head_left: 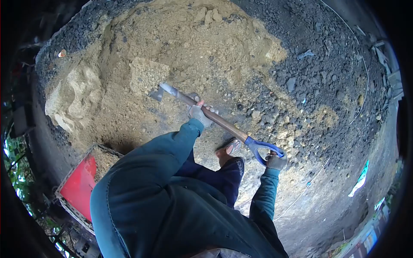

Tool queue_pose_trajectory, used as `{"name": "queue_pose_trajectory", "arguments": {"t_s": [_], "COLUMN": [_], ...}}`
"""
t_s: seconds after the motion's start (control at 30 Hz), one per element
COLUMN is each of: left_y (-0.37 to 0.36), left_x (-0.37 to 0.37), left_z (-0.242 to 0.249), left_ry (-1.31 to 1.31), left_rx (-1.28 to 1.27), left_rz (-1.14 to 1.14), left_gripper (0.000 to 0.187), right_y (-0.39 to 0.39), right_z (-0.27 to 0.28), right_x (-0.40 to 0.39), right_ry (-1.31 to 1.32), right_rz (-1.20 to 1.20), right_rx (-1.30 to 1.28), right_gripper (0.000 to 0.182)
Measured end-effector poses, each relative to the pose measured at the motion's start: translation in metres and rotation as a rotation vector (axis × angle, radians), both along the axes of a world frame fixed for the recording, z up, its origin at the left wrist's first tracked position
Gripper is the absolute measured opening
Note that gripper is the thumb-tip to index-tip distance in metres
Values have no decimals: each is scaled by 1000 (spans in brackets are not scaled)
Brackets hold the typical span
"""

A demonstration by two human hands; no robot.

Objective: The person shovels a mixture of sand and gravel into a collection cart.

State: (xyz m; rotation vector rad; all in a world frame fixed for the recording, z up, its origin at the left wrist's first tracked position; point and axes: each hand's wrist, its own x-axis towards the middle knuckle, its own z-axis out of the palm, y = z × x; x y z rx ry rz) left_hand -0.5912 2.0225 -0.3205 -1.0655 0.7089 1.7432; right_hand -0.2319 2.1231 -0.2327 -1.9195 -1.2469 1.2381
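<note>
A shovel (223,123) with a wooden shaft and a blue D-shaped handle slants across the middle of the view. My left hand (201,114), in a pale glove, is wrapped round the shaft near the blade end. At the other end, my right hand (276,160), also gloved, grips the blue handle. Only a dark corner of the metal blade (156,94) shows; a squarish heap of damp sand (148,76) covers the rest. Around the blade lies a wide pile of brownish sand (193,47).
A red-sided container (79,185) with sand in it stands at lower left, close to my left side. Dark gravel (318,81) spreads to the right. A pale lumpy mound (75,94) is at left. My sandalled foot (230,148) stands below the shaft.
</note>
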Motion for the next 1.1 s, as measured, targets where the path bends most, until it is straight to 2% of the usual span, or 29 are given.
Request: {"name": "queue_pose_trajectory", "arguments": {"t_s": [0.07,0.13,0.17,0.2,0.23,0.27,0.3,0.37,0.43,0.47,0.5,0.53,0.57,0.63,0.67,0.7,0.73,0.77,0.8,0.83,0.87,0.9,0.97,1.03,1.1], "left_y": [-69,-125,-174,-218,-274,-313,-344,-358,-347,-326,-286,-260,-233,-172,-147,-129,-108,-92,-91,-85,-90,-98,-102,-85,-60], "left_x": [-21,-29,-39,-41,-44,-41,-34,-21,-10,-6,3,5,6,19,26,37,58,82,112,143,185,224,269,266,218], "left_z": [8,79,77,89,89,109,132,176,217,227,241,227,210,170,132,93,67,45,4,-9,-54,-72,-85,-105,-152], "left_ry": [-34,172,153,281,322,417,502,607,644,623,574,559,542,383,312,175,149,23,-85,-187,-230,-278,-348,-375,-332], "left_rx": [29,-180,-243,-254,-186,-190,-255,-323,-322,-203,-180,-118,-53,-30,38,117,40,-76,-18,-115,-225,-260,-245,-247,-247], "left_rz": [154,271,320,418,468,531,537,534,518,492,459,368,275,140,84,-36,-168,-272,-375,-475,-584,-684,-782,-828,-842], "left_gripper": [34,42,45,47,47,48,47,47,47,45,41,39,37,31,24,25,22,20,18,17,14,14,13,13,12], "right_y": [3,-14,-33,-55,-76,-101,-117,-138,-127,-119,-109,-96,-89,-90,-107,-120,-147,-169,-198,-236,-267,-277,-306,-302,-280], "right_z": [6,30,46,68,88,99,131,172,204,212,211,204,166,75,25,37,-12,11,11,3,4,35,61,38,-6], "right_x": [-35,-86,-115,-138,-157,-171,-184,-190,-170,-158,-141,-120,-96,-37,-4,18,65,77,105,137,169,167,186,171,142], "right_ry": [23,-223,-58,-33,65,220,368,528,481,457,360,263,181,-127,221,-14,-7,85,41,-76,-149,-263,-334,-414,-500], "right_rz": [188,616,629,691,808,895,955,1063,1001,975,877,776,653,454,138,117,6,-300,-371,-471,-579,-749,-872,-919,-879], "right_rx": [23,338,324,248,273,349,578,816,784,766,616,465,323,322,126,-100,-124,-335,-348,-335,-470,-572,-543,-517,-497], "right_gripper": [21,16,18,24,27,30,31,27,25,24,23,23,24,16,13,9,7,8,8,9,12,13,11,11,12]}}
